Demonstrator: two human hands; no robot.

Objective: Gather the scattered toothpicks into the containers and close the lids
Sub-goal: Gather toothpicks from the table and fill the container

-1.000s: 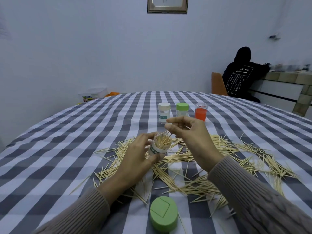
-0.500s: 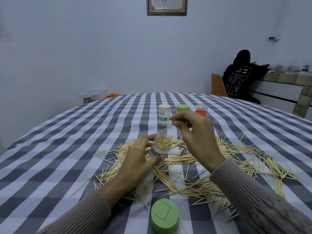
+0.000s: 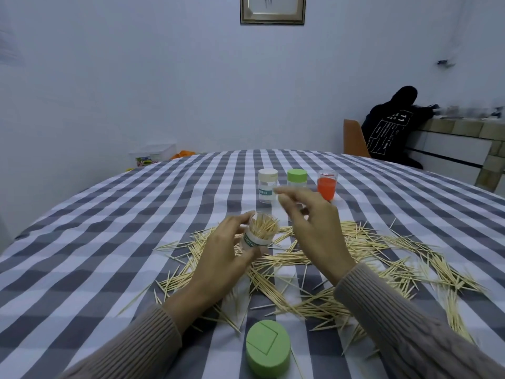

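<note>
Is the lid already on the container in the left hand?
No, the container gripped by the left hand is open-topped, toothpicks showing.

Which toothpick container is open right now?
The clear one gripped in the left hand: the held container has no lid and toothpicks stand in it. The white-lidded and green-lidded containers behind are capped.

Back wall carries a framed picture (image 3: 272, 9), a person in a black hoodie (image 3: 390, 129) sits far right on an orange chair (image 3: 354, 139) — checked tablecloth (image 3: 109, 228) throughout.
</note>
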